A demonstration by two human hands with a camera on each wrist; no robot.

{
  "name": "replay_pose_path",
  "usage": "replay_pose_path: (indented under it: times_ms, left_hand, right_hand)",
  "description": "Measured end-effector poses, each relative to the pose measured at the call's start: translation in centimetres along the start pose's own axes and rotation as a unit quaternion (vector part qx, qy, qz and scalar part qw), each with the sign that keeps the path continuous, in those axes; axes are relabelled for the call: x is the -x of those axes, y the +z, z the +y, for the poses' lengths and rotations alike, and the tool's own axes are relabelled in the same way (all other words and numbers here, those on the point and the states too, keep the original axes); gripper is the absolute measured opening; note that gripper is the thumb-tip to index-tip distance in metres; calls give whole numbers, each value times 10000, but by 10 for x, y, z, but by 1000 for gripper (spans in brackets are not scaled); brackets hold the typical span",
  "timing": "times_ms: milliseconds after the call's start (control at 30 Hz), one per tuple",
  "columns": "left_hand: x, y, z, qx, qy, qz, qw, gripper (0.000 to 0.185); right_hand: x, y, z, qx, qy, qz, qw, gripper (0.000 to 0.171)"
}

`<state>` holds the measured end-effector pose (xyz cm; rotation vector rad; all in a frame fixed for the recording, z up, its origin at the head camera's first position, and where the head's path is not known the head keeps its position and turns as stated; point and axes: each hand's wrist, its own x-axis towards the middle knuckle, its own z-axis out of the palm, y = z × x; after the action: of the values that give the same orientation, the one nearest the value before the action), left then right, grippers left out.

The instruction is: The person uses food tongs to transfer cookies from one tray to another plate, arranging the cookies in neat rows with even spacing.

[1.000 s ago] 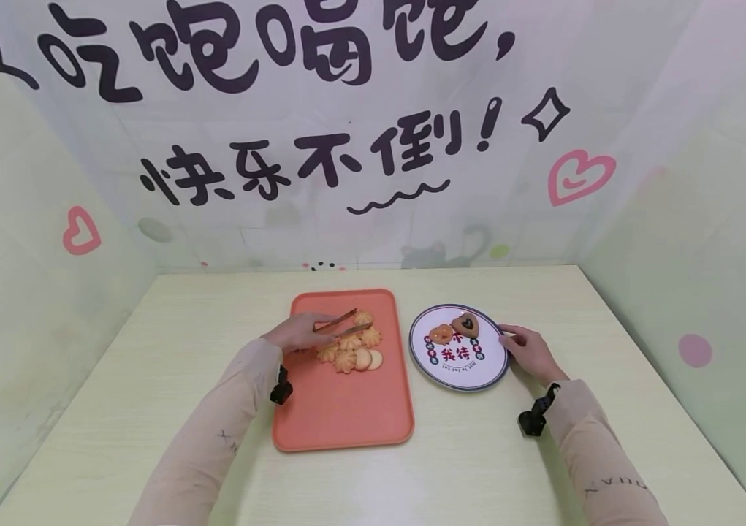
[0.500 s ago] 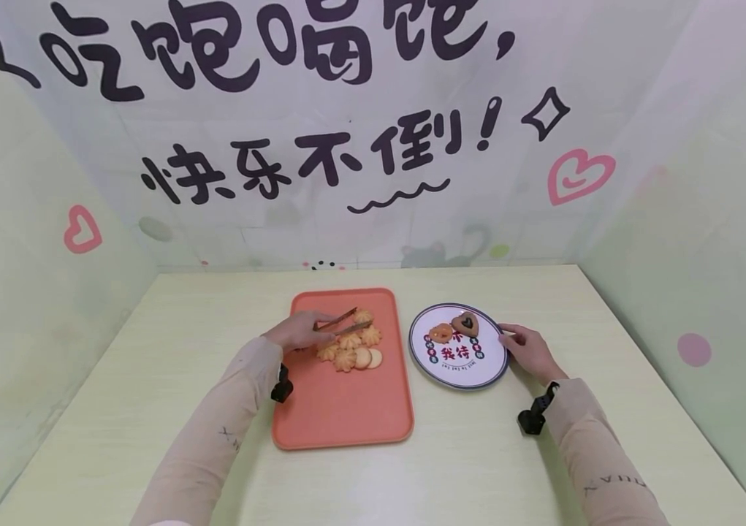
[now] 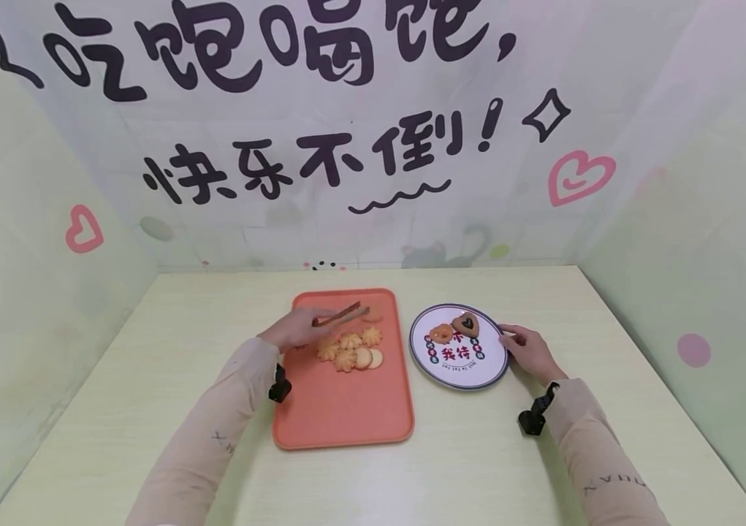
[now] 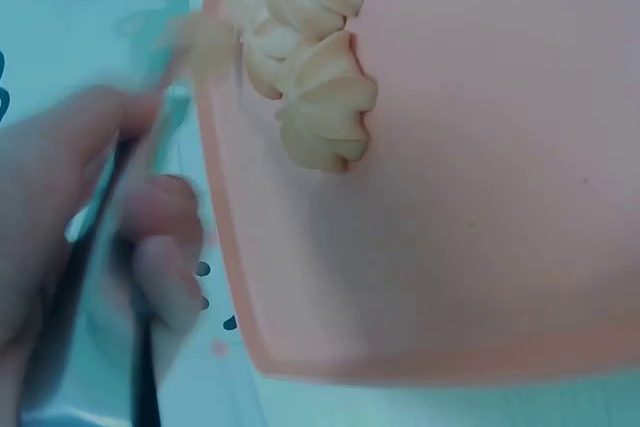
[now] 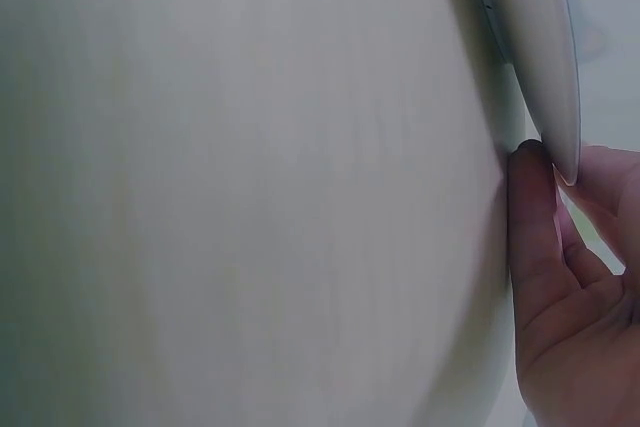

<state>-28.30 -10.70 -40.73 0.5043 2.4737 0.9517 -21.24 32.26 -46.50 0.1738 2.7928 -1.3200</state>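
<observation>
In the head view my left hand [image 3: 294,329] grips slim dark tongs [image 3: 341,314] above the orange tray [image 3: 343,420]. Their tips are nearly together on a blurred cookie [image 4: 208,49], which looks raised over the tray. Below it lies a pile of swirl-shaped cookies [image 3: 346,359], with two flat round cookies [image 3: 369,359] at its right side. My right hand [image 3: 532,354] pinches the right rim of a white plate [image 3: 458,374] with a blue edge. A heart-shaped cookie [image 3: 466,324] and a smaller orange-brown cookie [image 3: 441,334] lie on that plate.
Tray and plate stand side by side on a pale wooden table [image 3: 465,460], with a narrow gap between them. A printed cloth wall [image 3: 320,234] rises along the table's back edge, and pale walls close off both sides.
The tongs have drawn together, and the swirl cookie at the pile's far end has come away from its place between their tips. My right hand and the plate stay as they were.
</observation>
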Motion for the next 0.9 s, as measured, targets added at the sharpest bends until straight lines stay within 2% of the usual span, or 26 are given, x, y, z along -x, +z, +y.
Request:
replay_pose_path:
  times_ms: [133, 300, 433, 567, 733, 900]
  left_hand:
    - [-1, 0, -1, -77, 175, 68, 9998, 43]
    - [-2, 5, 0, -190, 76, -77, 9998, 51]
    - [-5, 8, 4, -603, 141, -41, 9981, 50]
    - [-12, 11, 12, -665, 179, 29, 9976, 48]
    - [-20, 15, 21, -584, 38, 67, 9983, 49]
    - [-26, 19, 27, -595, -244, -51, 9979, 56]
  right_hand:
    - [-1, -1, 1, 28, -20, 13, 10000, 43]
    - [0, -1, 1, -2, -41, 19, 10000, 42]
    - [0, 0, 0, -33, -51, -20, 10000, 42]
    - [0, -2, 0, 41, -44, 8, 10000, 42]
    - [-1, -2, 0, -33, -63, -4, 10000, 42]
    - [0, -1, 1, -117, -8, -35, 9999, 42]
